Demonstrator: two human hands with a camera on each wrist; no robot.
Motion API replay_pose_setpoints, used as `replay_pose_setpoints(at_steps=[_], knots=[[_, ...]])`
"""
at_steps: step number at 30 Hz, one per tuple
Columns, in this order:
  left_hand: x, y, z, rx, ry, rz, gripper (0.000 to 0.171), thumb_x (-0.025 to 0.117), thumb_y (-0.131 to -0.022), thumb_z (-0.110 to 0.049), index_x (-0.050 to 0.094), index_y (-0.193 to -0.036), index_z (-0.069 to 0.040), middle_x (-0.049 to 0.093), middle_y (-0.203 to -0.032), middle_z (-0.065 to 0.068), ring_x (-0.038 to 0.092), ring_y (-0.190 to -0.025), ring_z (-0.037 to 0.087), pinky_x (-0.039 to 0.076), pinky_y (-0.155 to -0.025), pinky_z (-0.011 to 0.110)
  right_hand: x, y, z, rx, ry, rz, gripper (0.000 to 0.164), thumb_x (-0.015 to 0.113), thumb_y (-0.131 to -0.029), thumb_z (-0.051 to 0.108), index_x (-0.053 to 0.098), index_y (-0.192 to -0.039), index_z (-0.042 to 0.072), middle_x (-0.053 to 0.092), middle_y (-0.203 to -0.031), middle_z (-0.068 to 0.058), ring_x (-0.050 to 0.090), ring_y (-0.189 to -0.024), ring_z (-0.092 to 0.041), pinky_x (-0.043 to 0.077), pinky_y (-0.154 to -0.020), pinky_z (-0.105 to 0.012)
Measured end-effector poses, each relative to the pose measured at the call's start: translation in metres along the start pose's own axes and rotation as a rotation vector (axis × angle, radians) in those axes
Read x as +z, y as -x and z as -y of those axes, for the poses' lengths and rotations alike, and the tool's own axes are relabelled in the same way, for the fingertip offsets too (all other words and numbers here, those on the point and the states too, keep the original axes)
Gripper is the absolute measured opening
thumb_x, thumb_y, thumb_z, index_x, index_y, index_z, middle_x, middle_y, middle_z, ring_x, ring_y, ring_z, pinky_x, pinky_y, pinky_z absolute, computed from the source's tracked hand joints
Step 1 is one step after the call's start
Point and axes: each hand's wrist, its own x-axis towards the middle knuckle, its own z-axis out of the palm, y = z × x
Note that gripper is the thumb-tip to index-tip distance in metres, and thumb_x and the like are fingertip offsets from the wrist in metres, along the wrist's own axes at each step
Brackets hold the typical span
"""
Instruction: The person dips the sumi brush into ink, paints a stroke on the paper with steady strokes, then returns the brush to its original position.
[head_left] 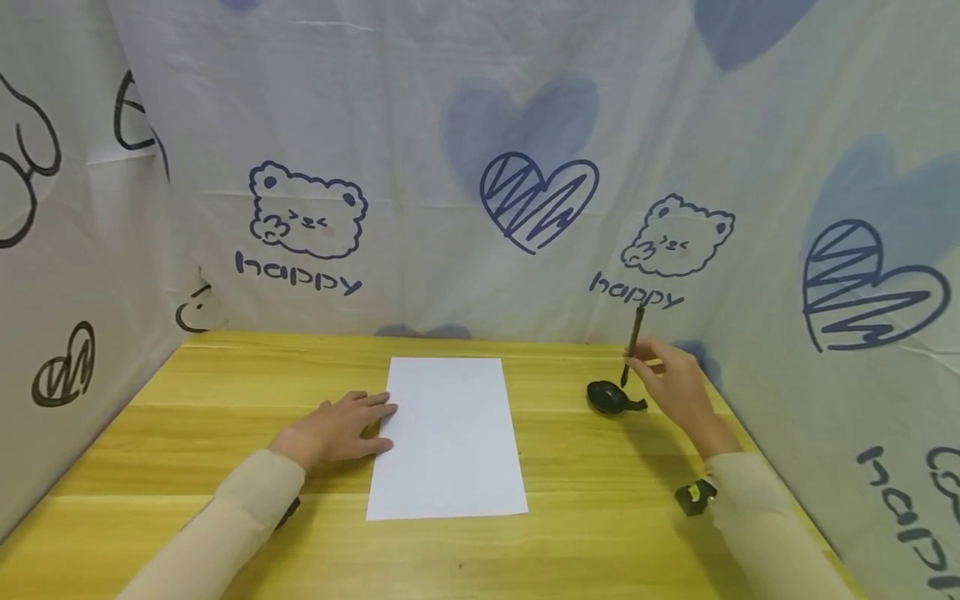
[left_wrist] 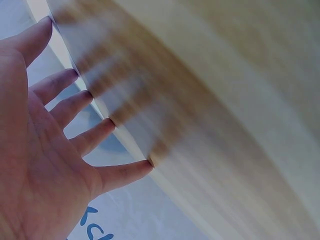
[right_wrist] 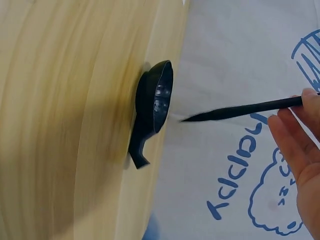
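Observation:
A white sheet of paper (head_left: pixel 450 442) lies on the wooden table. My left hand (head_left: pixel 348 429) rests at its left edge, fingers spread and fairly straight; in the left wrist view its fingertips (left_wrist: pixel 127 171) touch down along a surface. On the right, my right hand (head_left: pixel 671 383) pinches a dark ink brush (head_left: pixel 633 342) by its handle, pointed tip downward. Beneath the tip sits a small black dish (head_left: pixel 606 397) with a short curved handle. In the right wrist view a gap shows between the brush tip (right_wrist: pixel 192 119) and the dish's rim (right_wrist: pixel 167 95).
Printed white curtains (head_left: pixel 420 208) hang close behind the table and along both sides. The yellow wooden tabletop (head_left: pixel 585 500) stretches around the paper and the dish. Black wrist devices (head_left: pixel 693 497) sit by the sleeves.

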Motion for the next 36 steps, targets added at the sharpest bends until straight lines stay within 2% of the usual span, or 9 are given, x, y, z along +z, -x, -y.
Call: replay_pose_setpoints(at_steps=[4,6,11,14,18,26,30,33,36], knots=[[0.0,0.0,0.0,-0.002,-0.005,-0.001,0.069,0.061,-0.099,-0.055,0.05,-0.154,-0.015,0.042,-0.165,0.011,0.039,-0.15,0.045,0.032,-0.109,0.082,0.005,-0.001,0.001,0.042,-0.057,-0.029,0.012,0.077,-0.091,0.001,0.072,-0.102,0.003,0.077,-0.092,-0.013,0.074,-0.085,-0.02,0.055,-0.071,-0.006],[0.0,0.001,0.0,-0.003,-0.004,-0.001,0.069,0.061,-0.099,-0.055,0.05,-0.154,-0.015,0.041,-0.165,0.011,0.039,-0.15,0.045,0.032,-0.109,0.082,0.009,-0.001,0.001,0.048,-0.092,-0.046,0.014,0.076,-0.091,-0.001,0.071,-0.104,0.001,0.077,-0.091,-0.015,0.073,-0.083,-0.017,0.05,-0.071,-0.001],[0.0,0.001,-0.001,-0.001,-0.002,-0.001,0.069,0.062,-0.099,-0.055,0.05,-0.154,-0.015,0.042,-0.165,0.012,0.039,-0.15,0.045,0.031,-0.109,0.082,0.015,-0.002,0.0,0.086,-0.163,-0.056,0.016,0.072,-0.094,-0.001,0.067,-0.109,-0.003,0.076,-0.093,-0.021,0.075,-0.083,-0.029,0.052,-0.071,-0.002],[0.0,0.002,-0.001,-0.001,-0.004,-0.004,0.069,0.062,-0.099,-0.055,0.05,-0.154,-0.015,0.042,-0.165,0.012,0.039,-0.15,0.045,0.032,-0.109,0.082,0.018,-0.002,-0.001,0.131,-0.177,-0.042,0.019,0.069,-0.096,0.001,0.066,-0.114,-0.003,0.076,-0.096,-0.022,0.075,-0.086,-0.036,0.057,-0.073,-0.009],[-0.001,0.002,-0.002,-0.001,-0.006,-0.007,0.069,0.062,-0.099,-0.055,0.05,-0.154,-0.015,0.042,-0.165,0.011,0.039,-0.15,0.045,0.032,-0.109,0.082,0.021,-0.001,-0.003,0.18,-0.183,-0.028,0.022,0.068,-0.098,0.003,0.064,-0.12,-0.001,0.076,-0.097,-0.021,0.075,-0.088,-0.037,0.061,-0.075,-0.018],[-0.001,0.002,-0.002,-0.002,-0.002,-0.004,0.07,0.062,-0.099,-0.055,0.049,-0.154,-0.015,0.041,-0.165,0.011,0.038,-0.15,0.045,0.032,-0.109,0.081,0.024,0.001,-0.008,0.223,-0.225,-0.027,0.025,0.066,-0.099,0.003,0.062,-0.123,-0.002,0.075,-0.099,-0.025,0.075,-0.089,-0.041,0.052,-0.072,-0.004],[-0.001,0.002,-0.002,-0.002,-0.006,-0.006,0.069,0.062,-0.099,-0.054,0.049,-0.155,-0.015,0.041,-0.165,0.011,0.038,-0.15,0.045,0.032,-0.109,0.081,0.025,0.002,-0.012,0.232,-0.205,-0.025,0.024,0.066,-0.099,0.004,0.062,-0.123,-0.002,0.075,-0.1,-0.025,0.076,-0.088,-0.039,0.058,-0.073,-0.013],[-0.002,0.003,-0.003,-0.004,-0.002,-0.003,0.07,0.062,-0.099,-0.054,0.049,-0.155,-0.015,0.041,-0.165,0.011,0.038,-0.15,0.045,0.031,-0.11,0.081,0.026,0.003,-0.014,0.239,-0.179,-0.023,0.024,0.066,-0.099,0.003,0.062,-0.123,-0.002,0.075,-0.1,-0.025,0.076,-0.088,-0.039,0.065,-0.076,-0.031],[-0.002,0.004,-0.004,-0.007,0.003,0.001,0.07,0.062,-0.099,-0.054,0.048,-0.155,-0.015,0.04,-0.166,0.011,0.037,-0.15,0.045,0.03,-0.11,0.081,0.027,0.004,-0.016,0.243,-0.151,-0.026,0.024,0.064,-0.1,0.002,0.06,-0.123,-0.003,0.075,-0.1,-0.026,0.076,-0.089,-0.041,0.063,-0.079,-0.048]])
